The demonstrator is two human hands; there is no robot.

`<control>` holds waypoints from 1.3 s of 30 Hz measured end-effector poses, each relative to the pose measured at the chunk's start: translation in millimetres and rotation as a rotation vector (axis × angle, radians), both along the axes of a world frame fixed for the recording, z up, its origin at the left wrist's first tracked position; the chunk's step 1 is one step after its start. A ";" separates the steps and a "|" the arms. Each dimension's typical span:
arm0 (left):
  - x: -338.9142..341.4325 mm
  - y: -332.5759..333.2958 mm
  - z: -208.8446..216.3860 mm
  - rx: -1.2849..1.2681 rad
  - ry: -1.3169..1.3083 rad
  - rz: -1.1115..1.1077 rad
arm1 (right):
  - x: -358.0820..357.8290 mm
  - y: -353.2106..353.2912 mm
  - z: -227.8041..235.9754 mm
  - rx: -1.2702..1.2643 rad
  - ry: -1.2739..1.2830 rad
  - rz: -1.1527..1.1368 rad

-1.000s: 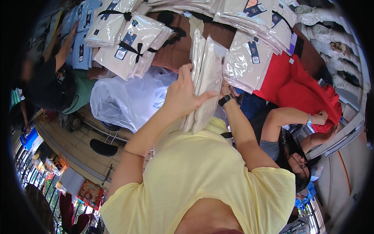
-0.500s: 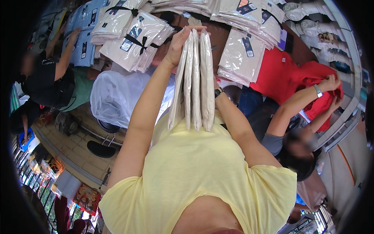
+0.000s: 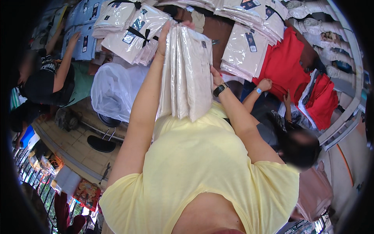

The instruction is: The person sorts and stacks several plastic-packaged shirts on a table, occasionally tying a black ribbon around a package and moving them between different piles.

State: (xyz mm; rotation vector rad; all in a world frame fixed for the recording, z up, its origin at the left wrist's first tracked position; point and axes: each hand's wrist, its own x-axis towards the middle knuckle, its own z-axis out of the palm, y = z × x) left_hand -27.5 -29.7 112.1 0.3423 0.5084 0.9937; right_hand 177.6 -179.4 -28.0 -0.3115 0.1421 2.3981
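Note:
Between my two hands stand several folded cream garments in clear plastic bags (image 3: 191, 74), held on edge as one bundle in front of my chest. My left hand (image 3: 165, 41) is closed along the far left side, with fingers reaching over the top edge. My right hand (image 3: 215, 77), below a dark wristwatch, grips the right side; part of its fingers is hidden behind the bags. The lower corners of the bags hang close to my yellow shirt. A flat face of the rightmost bag shows, with a small dark label near its top.
Stacks of bagged cream garments (image 3: 136, 37), some tied with black ribbon, lie on the brown table (image 3: 212, 31). Another tagged stack (image 3: 245, 50) is to the right, beside red cloth (image 3: 288, 62) handled by a co-worker. A clear plastic sack (image 3: 117, 91) stands left, above a black stool (image 3: 100, 144).
The bundle has shifted left and turned, so the right bag's broad face now shows. My right hand has come into sight. The right co-worker's hands have moved left over the red cloth.

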 end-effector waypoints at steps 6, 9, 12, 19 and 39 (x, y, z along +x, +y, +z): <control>-81.5 -56.3 -19.3 -0.206 0.345 -0.437 | 14.5 15.2 14.5 -0.056 -0.296 -0.062; -78.2 -74.6 -53.7 -0.109 0.532 -0.387 | 21.8 27.2 13.5 -0.082 -0.444 -0.015; -36.5 -55.2 -71.8 0.049 0.875 -0.342 | 16.3 46.7 13.6 -0.063 -0.779 -0.034; 0.8 28.5 -135.2 0.096 0.841 -0.379 | 31.4 114.6 2.8 -0.150 -1.030 -0.161; 45.5 170.6 -184.4 -0.109 0.914 0.494 | -27.6 301.3 51.0 0.091 -0.951 -0.102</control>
